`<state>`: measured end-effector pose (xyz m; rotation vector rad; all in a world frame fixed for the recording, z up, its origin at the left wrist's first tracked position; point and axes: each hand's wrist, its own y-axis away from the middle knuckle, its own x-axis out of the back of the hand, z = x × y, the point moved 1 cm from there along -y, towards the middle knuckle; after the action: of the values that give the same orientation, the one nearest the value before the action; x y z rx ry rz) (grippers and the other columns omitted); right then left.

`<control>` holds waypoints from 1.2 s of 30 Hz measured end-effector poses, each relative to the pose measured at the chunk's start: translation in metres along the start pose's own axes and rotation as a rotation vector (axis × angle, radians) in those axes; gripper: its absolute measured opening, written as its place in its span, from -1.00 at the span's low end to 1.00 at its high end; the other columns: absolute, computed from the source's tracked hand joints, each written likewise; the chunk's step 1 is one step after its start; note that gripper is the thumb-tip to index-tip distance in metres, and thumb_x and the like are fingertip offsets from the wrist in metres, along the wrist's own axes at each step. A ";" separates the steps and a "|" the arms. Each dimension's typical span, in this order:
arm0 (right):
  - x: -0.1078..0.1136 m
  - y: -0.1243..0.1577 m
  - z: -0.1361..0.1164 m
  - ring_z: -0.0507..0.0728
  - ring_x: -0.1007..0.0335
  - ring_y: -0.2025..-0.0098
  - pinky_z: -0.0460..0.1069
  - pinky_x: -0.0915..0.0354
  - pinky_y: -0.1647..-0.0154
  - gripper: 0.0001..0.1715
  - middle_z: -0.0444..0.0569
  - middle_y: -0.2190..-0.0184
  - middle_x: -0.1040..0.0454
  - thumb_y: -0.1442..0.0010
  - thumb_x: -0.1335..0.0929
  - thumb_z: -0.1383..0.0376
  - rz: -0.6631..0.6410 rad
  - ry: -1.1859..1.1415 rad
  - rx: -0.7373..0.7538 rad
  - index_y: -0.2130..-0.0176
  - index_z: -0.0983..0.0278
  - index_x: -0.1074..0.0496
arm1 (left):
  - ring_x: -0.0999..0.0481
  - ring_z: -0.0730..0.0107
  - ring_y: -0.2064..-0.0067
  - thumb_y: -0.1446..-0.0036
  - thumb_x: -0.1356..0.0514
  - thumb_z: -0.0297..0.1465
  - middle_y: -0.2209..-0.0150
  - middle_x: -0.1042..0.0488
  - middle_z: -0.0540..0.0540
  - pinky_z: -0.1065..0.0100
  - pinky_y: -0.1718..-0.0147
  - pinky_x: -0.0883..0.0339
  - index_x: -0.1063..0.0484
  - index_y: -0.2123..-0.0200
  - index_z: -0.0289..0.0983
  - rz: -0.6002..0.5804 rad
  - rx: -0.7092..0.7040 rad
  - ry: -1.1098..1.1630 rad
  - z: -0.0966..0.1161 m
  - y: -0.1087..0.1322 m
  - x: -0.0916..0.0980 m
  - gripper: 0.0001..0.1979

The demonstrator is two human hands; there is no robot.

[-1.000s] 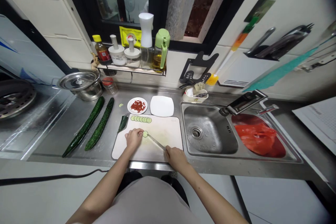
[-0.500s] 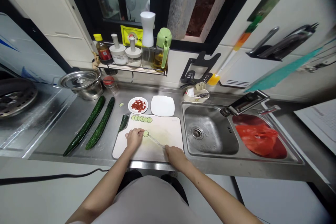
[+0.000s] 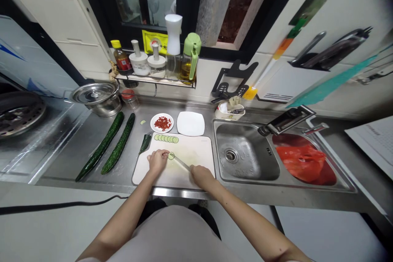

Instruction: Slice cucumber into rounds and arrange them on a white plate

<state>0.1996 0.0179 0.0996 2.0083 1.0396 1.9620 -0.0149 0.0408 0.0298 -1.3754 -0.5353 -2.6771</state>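
Head view. Left hand (image 3: 157,160) rests on the white cutting board (image 3: 196,151), fingers curled over a short cucumber piece (image 3: 170,156); only its pale cut end shows at the fingertips. Right hand (image 3: 201,175) is clenched around the handle of a knife (image 3: 181,164); the blade runs up and left across the board, tip at the cut face of the cucumber piece.

Along the far edge of the board lies a row of cucumber slices (image 3: 166,138), overlapping. A dark green cucumber end (image 3: 144,143) lies just off the board's left corner, on the steel counter (image 3: 76,143). Two whole cucumbers (image 3: 110,144) lie side by side further left, angled toward the lidded steel pot (image 3: 96,97). One stray slice (image 3: 143,122) sits on the counter near a small plate of red bits (image 3: 161,123). An empty white square plate (image 3: 190,123) stands just right of that.

Sink (image 3: 245,157) is right of the board; a red bag (image 3: 302,163) fills the neighbouring basin.
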 end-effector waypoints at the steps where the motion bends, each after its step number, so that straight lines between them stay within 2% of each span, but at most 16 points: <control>1: 0.000 -0.001 0.000 0.20 -0.48 0.15 0.00 -0.28 0.23 -0.67 0.19 0.24 -0.52 -0.22 -0.16 0.47 0.001 0.003 0.003 0.10 0.36 -0.39 | -0.41 0.15 0.02 -0.15 -0.09 -0.34 0.15 -0.55 -0.05 0.12 0.03 -0.06 -0.55 0.22 -0.04 0.000 -0.001 0.000 0.000 0.000 0.000 -0.76; 12: -0.001 -0.003 -0.004 0.19 -0.47 0.12 0.00 -0.29 0.22 -0.66 0.19 0.20 -0.51 -0.20 -0.15 0.50 -0.006 -0.009 -0.002 0.09 0.36 -0.37 | -0.40 0.15 0.01 -0.15 -0.08 -0.35 0.15 -0.56 -0.06 0.12 0.04 -0.04 -0.55 0.20 -0.07 -0.013 0.000 0.010 0.000 -0.001 0.000 -0.75; 21: -0.003 0.002 -0.001 0.21 -0.46 0.10 0.02 -0.30 0.19 -0.64 0.20 0.21 -0.51 -0.20 -0.14 0.49 -0.012 -0.010 -0.011 0.08 0.36 -0.38 | -0.42 0.18 0.09 -0.11 -0.13 -0.32 0.23 -0.53 -0.06 0.16 0.09 -0.08 -0.46 0.13 -0.11 -0.010 -0.011 -0.043 0.002 0.000 -0.001 -0.75; 36: -0.004 -0.001 -0.005 0.21 -0.47 0.11 0.02 -0.31 0.20 -0.63 0.20 0.20 -0.51 -0.19 -0.15 0.51 0.009 -0.012 -0.007 0.08 0.38 -0.37 | -0.42 0.19 0.07 -0.09 -0.14 -0.34 0.16 -0.49 -0.08 0.17 0.10 -0.11 -0.46 0.20 -0.13 -0.034 0.016 -0.078 0.009 0.001 0.000 -0.81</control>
<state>0.1945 0.0144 0.0965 2.0225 1.0220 1.9525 -0.0075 0.0425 0.0347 -1.4843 -0.5916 -2.6484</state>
